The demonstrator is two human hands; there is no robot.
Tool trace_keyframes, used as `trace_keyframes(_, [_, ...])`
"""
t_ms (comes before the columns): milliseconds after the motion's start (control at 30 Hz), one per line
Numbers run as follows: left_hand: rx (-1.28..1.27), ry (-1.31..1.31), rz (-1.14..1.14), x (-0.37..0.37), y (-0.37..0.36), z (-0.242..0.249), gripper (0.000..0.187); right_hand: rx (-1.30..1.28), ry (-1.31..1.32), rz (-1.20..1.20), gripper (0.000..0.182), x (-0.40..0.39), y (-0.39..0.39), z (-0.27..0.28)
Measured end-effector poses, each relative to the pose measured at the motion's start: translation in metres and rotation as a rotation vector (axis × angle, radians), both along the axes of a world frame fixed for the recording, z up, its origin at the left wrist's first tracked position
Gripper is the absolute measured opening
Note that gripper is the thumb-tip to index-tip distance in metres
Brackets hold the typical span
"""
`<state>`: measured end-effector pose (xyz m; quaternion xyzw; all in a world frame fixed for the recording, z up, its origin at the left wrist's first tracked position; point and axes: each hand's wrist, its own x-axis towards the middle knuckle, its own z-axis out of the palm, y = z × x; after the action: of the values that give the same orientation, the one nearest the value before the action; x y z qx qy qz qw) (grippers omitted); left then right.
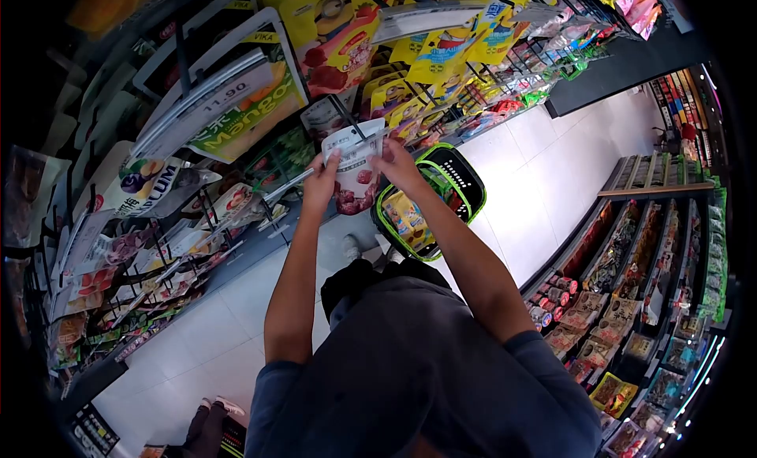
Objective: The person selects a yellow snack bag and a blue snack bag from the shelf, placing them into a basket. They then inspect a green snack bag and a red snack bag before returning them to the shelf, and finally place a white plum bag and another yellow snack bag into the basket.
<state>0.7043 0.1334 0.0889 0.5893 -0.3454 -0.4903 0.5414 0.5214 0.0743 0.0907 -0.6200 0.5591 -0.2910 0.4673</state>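
Note:
Between my two hands is a white snack pouch [357, 191] with dark red fruit pieces printed on its lower half. My left hand [320, 178] pinches its left edge, and the fingers of my right hand [394, 163] close on its upper right side. A display hook with a clear price-tag holder [361, 149] overlaps the top of the pouch. Just behind it hangs another pouch [323, 117] in grey and white. Below my right forearm, a black shopping basket [473, 182] with a bright green rim holds a yellow package [408, 221] and other goods.
The rack on the left carries mango pouches [252, 115], plum pouches [146, 182] and yellow cartoon pouches [335, 32], with metal hooks sticking out. Across the pale tiled aisle [520, 174], a shelf holds packed snacks [615, 324]. Another person's legs [206, 426] show at bottom left.

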Motion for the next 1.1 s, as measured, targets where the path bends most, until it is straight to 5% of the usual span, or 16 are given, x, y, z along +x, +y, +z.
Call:
trace_keyframes(133, [0.067,-0.049,0.043,-0.003,0.008,-0.003,0.037,0.100,-0.135,0.030,0.038,-0.022,0.008,-0.003])
trace_keyframes(433, [0.163,-0.064,-0.264,-0.037,0.083,-0.027,0.028,0.274,0.056,0.207,0.035,-0.091,0.096,-0.030])
trace_keyframes(600, [0.210,-0.123,-0.443,-0.087,0.133,-0.060,0.020,0.123,-0.177,0.074,0.032,-0.157,0.163,-0.065])
trace_keyframes(667, [0.150,-0.145,-0.502,-0.110,0.146,-0.069,0.018,0.075,0.126,0.179,0.028,-0.184,0.174,-0.047])
trace_keyframes(867, [0.011,-0.472,-0.744,-0.182,0.147,-0.062,0.019,-0.105,0.208,0.392,0.019,-0.230,0.184,-0.052])
trace_keyframes(1100, [0.074,-0.577,-0.645,-0.234,0.140,-0.074,0.023,-0.096,0.504,0.549,0.012,-0.273,0.163,-0.088])
